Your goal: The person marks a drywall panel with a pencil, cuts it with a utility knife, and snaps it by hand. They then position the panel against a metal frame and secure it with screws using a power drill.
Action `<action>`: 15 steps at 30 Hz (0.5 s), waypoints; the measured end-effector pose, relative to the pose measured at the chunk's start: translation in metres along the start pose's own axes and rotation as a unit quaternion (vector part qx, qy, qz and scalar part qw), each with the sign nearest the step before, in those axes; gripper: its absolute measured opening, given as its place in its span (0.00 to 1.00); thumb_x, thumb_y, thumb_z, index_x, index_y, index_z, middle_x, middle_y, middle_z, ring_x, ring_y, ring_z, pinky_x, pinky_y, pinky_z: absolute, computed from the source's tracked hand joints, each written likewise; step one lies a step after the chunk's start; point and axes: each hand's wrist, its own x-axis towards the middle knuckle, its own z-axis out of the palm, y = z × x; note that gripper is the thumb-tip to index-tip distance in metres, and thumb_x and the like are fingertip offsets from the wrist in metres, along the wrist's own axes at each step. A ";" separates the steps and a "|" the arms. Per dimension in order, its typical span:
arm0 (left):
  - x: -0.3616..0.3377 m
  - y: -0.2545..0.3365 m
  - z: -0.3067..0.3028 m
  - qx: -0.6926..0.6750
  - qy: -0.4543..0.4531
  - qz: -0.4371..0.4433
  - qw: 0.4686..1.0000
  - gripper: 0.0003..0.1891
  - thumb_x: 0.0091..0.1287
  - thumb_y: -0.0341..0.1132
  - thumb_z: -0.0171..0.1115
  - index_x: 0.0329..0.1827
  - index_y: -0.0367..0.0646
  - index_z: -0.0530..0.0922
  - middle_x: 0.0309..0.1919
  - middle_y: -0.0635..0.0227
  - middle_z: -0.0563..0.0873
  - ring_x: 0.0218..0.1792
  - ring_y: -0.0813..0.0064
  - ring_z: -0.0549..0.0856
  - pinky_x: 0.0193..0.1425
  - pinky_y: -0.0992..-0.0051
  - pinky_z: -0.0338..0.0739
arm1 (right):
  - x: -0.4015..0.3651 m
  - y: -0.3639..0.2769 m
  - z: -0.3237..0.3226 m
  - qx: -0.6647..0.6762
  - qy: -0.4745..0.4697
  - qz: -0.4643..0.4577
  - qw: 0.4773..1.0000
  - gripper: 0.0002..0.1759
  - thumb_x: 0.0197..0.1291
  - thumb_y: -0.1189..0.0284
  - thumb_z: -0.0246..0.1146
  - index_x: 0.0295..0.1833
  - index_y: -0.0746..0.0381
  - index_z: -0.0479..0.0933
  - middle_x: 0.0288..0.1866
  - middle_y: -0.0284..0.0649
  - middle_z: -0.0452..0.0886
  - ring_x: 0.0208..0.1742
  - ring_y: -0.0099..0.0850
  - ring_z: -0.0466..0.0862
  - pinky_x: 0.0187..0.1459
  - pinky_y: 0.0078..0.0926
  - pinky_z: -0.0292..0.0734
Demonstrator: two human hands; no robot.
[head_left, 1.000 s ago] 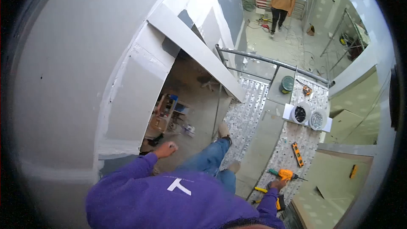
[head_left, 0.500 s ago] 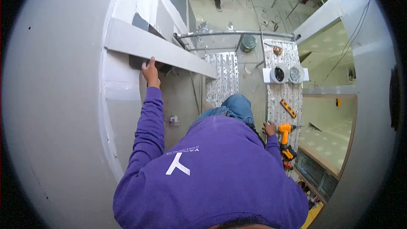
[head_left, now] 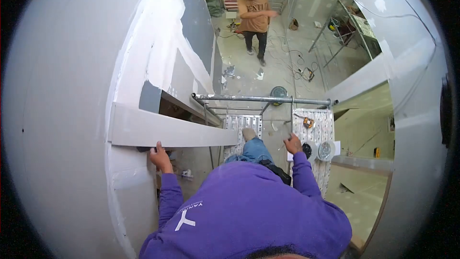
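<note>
A long pale board (head_left: 177, 130) stretches from the wall at the left to the near metal plank (head_left: 243, 123). My left hand (head_left: 161, 158) grips its lower edge, thumb up against the face. My right hand (head_left: 293, 144) is beside the right metal plank (head_left: 322, 116), fingers curled; whatever they hold, if anything, is too small to tell. Just right of that hand are two round containers, one dark inside (head_left: 306, 150) and one greyish (head_left: 326, 150). An orange tape measure (head_left: 308, 122) lies further up the same plank.
A scaffold rail (head_left: 258, 98) crosses ahead, with a green bucket (head_left: 279, 93) beyond it. Another person (head_left: 254, 15) in a hat stands on the floor below, among cables (head_left: 304, 73). A wall opening (head_left: 179, 110) lies behind the board.
My right hand has moved forward to beside the containers. The view has shifted forward, showing more of the other person; the drill and level are out of sight. My left hand stays on the board.
</note>
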 end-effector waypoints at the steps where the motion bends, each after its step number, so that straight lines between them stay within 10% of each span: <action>1: -0.008 0.010 0.001 0.009 0.017 -0.007 1.000 0.17 0.71 0.38 0.65 0.38 0.27 0.81 0.30 0.57 0.86 0.28 0.72 0.83 0.32 0.72 0.81 | 0.027 -0.024 -0.017 -0.012 -0.036 -0.019 0.999 0.33 0.57 0.60 0.68 0.65 0.66 0.73 0.47 0.55 0.86 0.49 0.51 0.85 0.55 0.42 0.79; 15: -0.047 -0.018 0.035 -0.003 0.107 -0.108 0.988 0.20 0.68 0.35 0.68 0.57 0.30 0.77 0.42 0.56 0.88 0.39 0.66 0.86 0.48 0.68 0.80 | 0.249 -0.205 -0.027 -0.158 -0.199 -0.296 0.921 0.32 0.60 0.60 0.67 0.66 0.66 0.73 0.51 0.58 0.84 0.54 0.54 0.84 0.57 0.45 0.78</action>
